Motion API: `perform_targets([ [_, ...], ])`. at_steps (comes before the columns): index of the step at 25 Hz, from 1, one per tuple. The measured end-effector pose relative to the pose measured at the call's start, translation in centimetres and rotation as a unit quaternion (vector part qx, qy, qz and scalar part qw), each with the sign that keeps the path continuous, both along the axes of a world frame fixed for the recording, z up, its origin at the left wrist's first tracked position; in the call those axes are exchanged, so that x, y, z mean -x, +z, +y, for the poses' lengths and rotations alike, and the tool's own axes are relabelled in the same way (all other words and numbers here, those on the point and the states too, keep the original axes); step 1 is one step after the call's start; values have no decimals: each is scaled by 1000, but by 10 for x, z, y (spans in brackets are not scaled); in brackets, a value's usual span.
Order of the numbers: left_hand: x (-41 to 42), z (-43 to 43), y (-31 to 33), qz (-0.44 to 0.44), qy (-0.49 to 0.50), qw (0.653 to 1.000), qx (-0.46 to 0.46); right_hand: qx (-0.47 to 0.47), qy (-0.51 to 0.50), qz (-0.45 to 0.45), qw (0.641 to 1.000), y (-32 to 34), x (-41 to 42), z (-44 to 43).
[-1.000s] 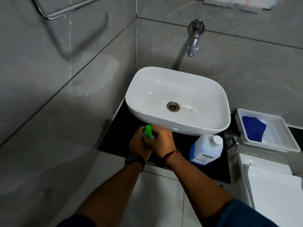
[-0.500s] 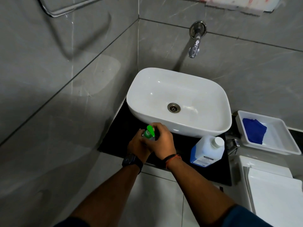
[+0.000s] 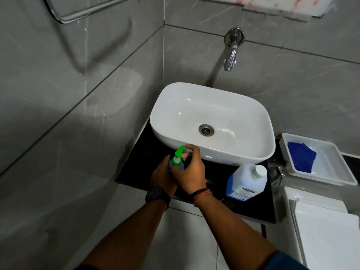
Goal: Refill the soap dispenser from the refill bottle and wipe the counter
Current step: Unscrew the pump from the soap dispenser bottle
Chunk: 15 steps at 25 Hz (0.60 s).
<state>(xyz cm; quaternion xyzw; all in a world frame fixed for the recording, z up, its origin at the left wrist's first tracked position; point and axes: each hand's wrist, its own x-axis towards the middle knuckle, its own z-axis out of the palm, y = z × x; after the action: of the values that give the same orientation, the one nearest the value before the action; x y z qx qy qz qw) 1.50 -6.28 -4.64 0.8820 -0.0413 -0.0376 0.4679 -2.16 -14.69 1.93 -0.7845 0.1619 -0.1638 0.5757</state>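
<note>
**Both hands on the soap dispenser, in front of the basin**

The soap dispenser (image 3: 176, 164), with its green pump (image 3: 179, 152), stands on the black counter (image 3: 136, 168) just in front of the white basin (image 3: 233, 158), toward the basin's left corner. The left hand (image 3: 162, 177) wraps its fingers round the dispenser's body from the left. The right hand (image 3: 192, 170) reaches over from the right, its fingers curled closely about the base of the pump; the exact contact of the fingertips is hidden. The refill bottle (image 3: 246, 180), white-capped and closed, stands upright on the counter in front of the basin's right corner, apart from both hands. To the right of the basin a white tray (image 3: 321, 177) holds a folded blue cloth (image 3: 301, 156). A wall tap (image 3: 230, 59) projects above the basin's rear edge.
</note>
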Motion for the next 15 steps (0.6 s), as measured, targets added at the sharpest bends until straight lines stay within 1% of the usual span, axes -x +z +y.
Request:
perform_targets([
  [3, -1, -2, 3, 10, 1, 1000, -6, -10, 6, 9, 1000, -5, 4, -1],
  [5, -1, -1, 3, -7, -8, 999, -31, 32, -8, 6, 999, -9, 3, -3],
  [7, 0, -1, 2, 5, 2, 1000, -7, 46, -28, -3, 999, -9, 2, -2],
  [9, 0, 0, 3, 9, 0, 1000, 19, 60, -15, -19, 998, -8, 3, -1],
  [11, 0, -1, 3, -9, -12, 1000, -20, 73, -7, -34, 997, -6, 4, -2],
  [12, 0, -1, 3, -16, -8, 999, -38, 66, -4, -40, 997, -4, 4, -3],
  [14, -1, -1, 7, -18, -4, 999, -46, 58, 7, -40, 998, -1, 3, -4],
  [15, 0, -2, 6, -26, -11, 998, -58, 74, 13, -31, 997, -1, 2, -6],
])
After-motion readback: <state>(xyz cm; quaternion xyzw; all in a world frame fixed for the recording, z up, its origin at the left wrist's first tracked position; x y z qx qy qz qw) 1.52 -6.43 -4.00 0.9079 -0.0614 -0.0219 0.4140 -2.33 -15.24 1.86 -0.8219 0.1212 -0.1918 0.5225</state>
